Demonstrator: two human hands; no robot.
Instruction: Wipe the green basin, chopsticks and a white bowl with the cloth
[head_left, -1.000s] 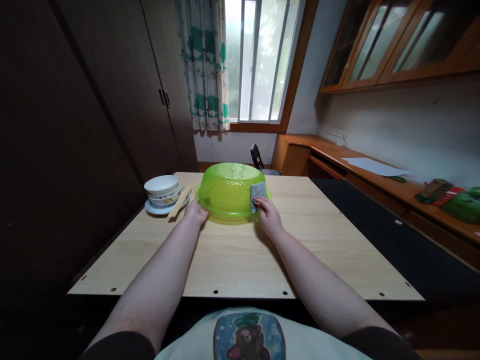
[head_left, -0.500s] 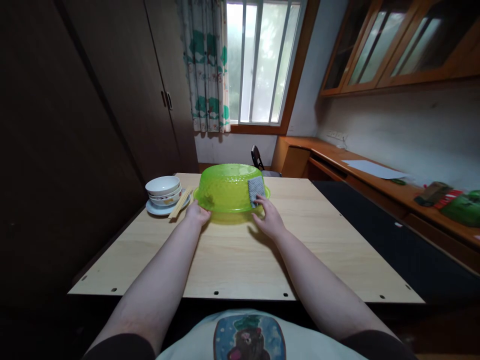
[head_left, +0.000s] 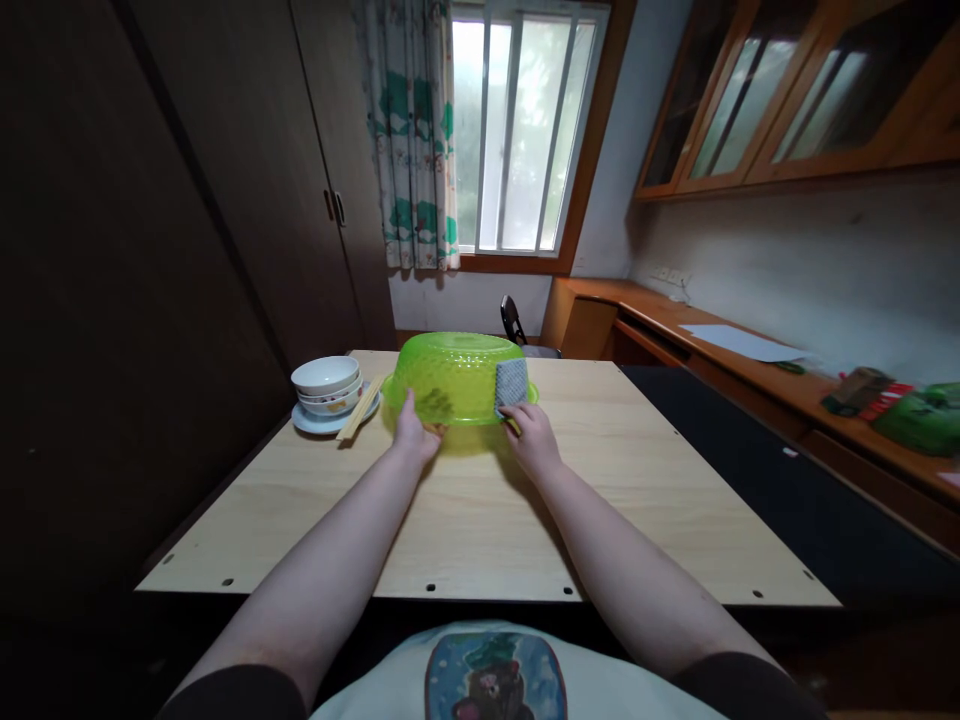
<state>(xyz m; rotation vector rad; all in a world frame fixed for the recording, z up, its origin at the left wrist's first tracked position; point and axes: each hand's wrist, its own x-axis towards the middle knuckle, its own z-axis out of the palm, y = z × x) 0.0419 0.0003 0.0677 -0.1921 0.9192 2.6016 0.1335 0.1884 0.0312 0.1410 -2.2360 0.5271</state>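
A translucent lime-green plastic basin (head_left: 450, 375) sits upside down on the table. My left hand (head_left: 414, 430) grips its near rim, fingers against the outer wall. My right hand (head_left: 532, 440) presses a grey scouring sponge (head_left: 511, 385) onto the basin's right side. A yellow edge of the sponge shows under my fingers. The basin's far side is out of sight.
Stacked white bowls (head_left: 325, 385) on a pale blue saucer (head_left: 311, 422) and wooden chopsticks (head_left: 358, 408) lie left of the basin, on a pale wood table (head_left: 480, 520). A dark wardrobe (head_left: 247, 200) stands left; a wooden desk (head_left: 720, 360) runs along the right.
My left hand has moved right and up onto the basin's rim. The sponge has slid slightly left along the wall, and the basin has shifted slightly.
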